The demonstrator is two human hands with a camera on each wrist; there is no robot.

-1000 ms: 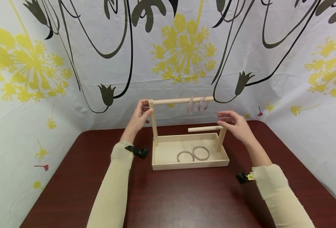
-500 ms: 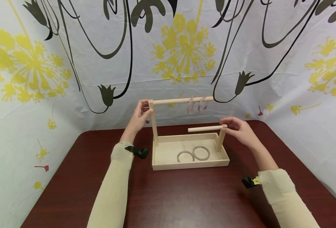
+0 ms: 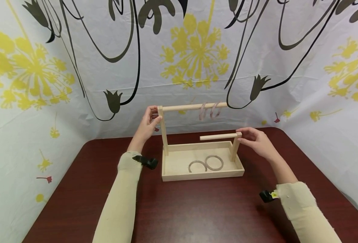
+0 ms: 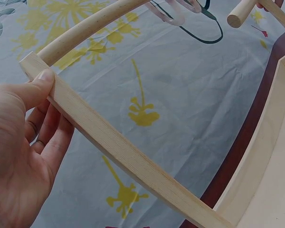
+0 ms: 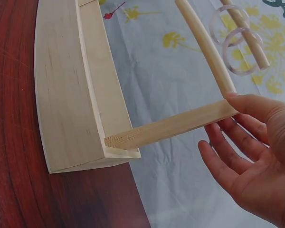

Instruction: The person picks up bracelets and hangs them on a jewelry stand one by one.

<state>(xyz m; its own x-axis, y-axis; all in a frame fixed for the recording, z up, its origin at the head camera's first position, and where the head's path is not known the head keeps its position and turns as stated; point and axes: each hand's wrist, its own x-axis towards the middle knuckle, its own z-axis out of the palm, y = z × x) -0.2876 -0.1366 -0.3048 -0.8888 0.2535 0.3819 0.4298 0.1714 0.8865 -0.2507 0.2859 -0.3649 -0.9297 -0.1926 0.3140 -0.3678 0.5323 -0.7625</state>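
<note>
A light wooden bangle stand has a shallow tray (image 3: 203,176), a tall left post (image 3: 164,135) and a short right post (image 3: 235,148). My left hand (image 3: 145,127) pinches the tall post's top between thumb and fingers. At the short post's top, my right hand (image 3: 256,142) holds on, its thumb near the rod joint in the right wrist view. Two pinkish translucent bangles (image 3: 202,112) hang on the upper rod (image 3: 183,107). The lower rod (image 3: 216,137) carries nothing. Two greyish bangles (image 3: 214,169) lie in the tray; its front wall partly hides the left one.
The stand rests on a dark red-brown table (image 3: 197,209) near its far edge. Behind it hangs a white cloth (image 3: 179,94) printed with yellow flowers and dark vines. Each wrist wears a small black camera (image 3: 150,163).
My right hand has come down and rightward from above the short post and now holds its top. The left hand, stand and bangles have stayed put.
</note>
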